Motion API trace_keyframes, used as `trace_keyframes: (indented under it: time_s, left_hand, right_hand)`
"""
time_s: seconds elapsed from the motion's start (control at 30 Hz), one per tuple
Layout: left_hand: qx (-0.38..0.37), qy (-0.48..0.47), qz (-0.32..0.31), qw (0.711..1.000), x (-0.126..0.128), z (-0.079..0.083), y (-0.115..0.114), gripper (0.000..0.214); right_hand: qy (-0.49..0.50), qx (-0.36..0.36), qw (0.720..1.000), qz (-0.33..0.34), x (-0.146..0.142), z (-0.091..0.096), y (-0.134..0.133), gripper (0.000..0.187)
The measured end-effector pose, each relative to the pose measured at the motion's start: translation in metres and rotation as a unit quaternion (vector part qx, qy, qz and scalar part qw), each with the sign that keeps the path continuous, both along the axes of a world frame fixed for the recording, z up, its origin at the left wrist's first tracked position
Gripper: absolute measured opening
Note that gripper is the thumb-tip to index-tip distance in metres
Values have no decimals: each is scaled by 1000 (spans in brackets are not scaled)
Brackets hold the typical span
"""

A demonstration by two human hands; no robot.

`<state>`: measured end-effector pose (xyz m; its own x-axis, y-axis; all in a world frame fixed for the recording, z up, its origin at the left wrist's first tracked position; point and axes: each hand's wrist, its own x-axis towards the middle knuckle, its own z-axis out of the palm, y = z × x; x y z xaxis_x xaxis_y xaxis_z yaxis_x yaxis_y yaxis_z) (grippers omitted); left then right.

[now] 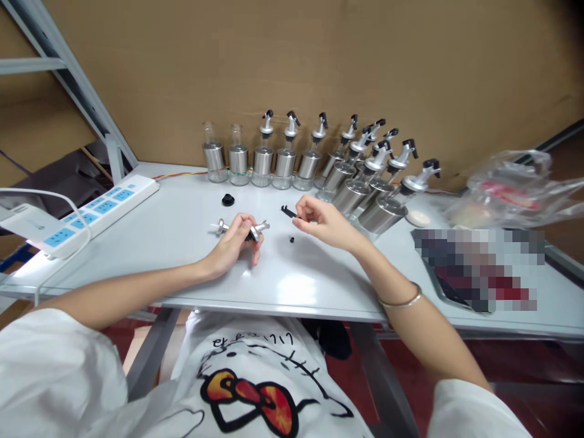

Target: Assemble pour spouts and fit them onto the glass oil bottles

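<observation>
My left hand [236,246] is closed round a silver pour spout [261,227], low over the white table; the spout's narrow end points right. Another silver metal piece [221,227] shows just left of the fingers, and I cannot tell whether it belongs to the same spout. Between thumb and fingers, my right hand [319,222] pinches a thin black plastic lever [288,211] by one end, its forked end pointing left. A tiny black part [292,239] lies on the tabletop below it. Farther back on the left sits a round black stopper [228,199].
Two glass bottles with steel sleeves [214,159] stand without spouts at the back. Several bottles with spouts [309,164] stand to their right. A power strip [104,210] lies left; a plastic bag [506,188] and a pixelated flat object [474,267] are right.
</observation>
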<state>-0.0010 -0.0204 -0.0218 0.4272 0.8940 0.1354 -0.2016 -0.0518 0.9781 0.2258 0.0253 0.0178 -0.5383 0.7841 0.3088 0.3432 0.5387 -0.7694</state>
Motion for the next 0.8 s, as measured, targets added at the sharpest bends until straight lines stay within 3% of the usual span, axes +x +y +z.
trace_keyframes:
  time_s: [0.13, 0.27, 0.8]
  left_hand:
    - [-16, 18, 8, 1000, 1, 5, -4, 37]
    - [-15, 21, 17, 1000, 2, 6, -3, 37]
    - [-21, 30, 24, 999, 2, 7, -3, 38]
  right_hand:
    - [-147, -25, 989, 1, 13, -1, 10, 16]
    - [-214, -59, 975, 10, 14, -2, 11, 9]
    - [-272, 6, 962, 13, 7, -9, 10, 8]
